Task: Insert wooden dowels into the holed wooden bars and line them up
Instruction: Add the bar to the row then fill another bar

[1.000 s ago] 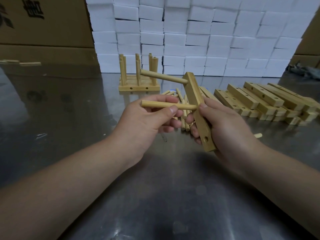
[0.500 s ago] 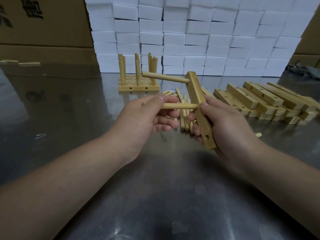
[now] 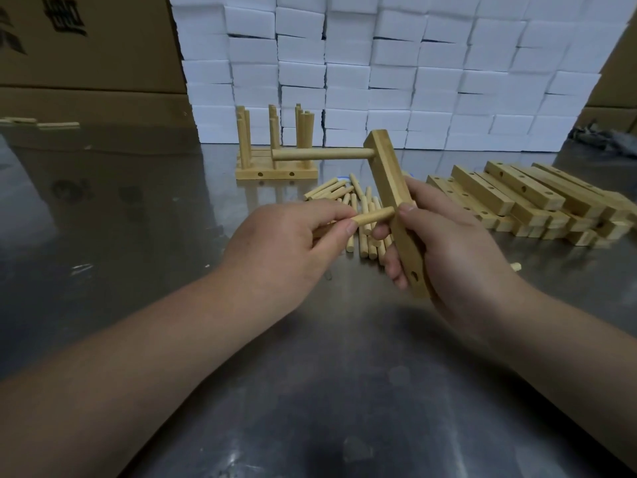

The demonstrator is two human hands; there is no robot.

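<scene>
A: Steel worktop (image 3: 138,236), white blocks (image 3: 379,63) stacked behind it. Spare holed bars (image 3: 517,194) lie right, the finished row (image 3: 275,167) stands at the back, loose dowels (image 3: 344,191) lie between.

B: And the held bar (image 3: 393,188)?

A: The right hand (image 3: 448,243) grasps it, tilted, with the top dowel (image 3: 324,154) seated and pointing left.

B: The left hand (image 3: 286,243)?

A: Its grip pinches a second dowel (image 3: 374,215), long axis crosswise, tip at the bar's left face. It needs a rightward push, I'd judge. The lowest hole (image 3: 415,274) is empty.
</scene>
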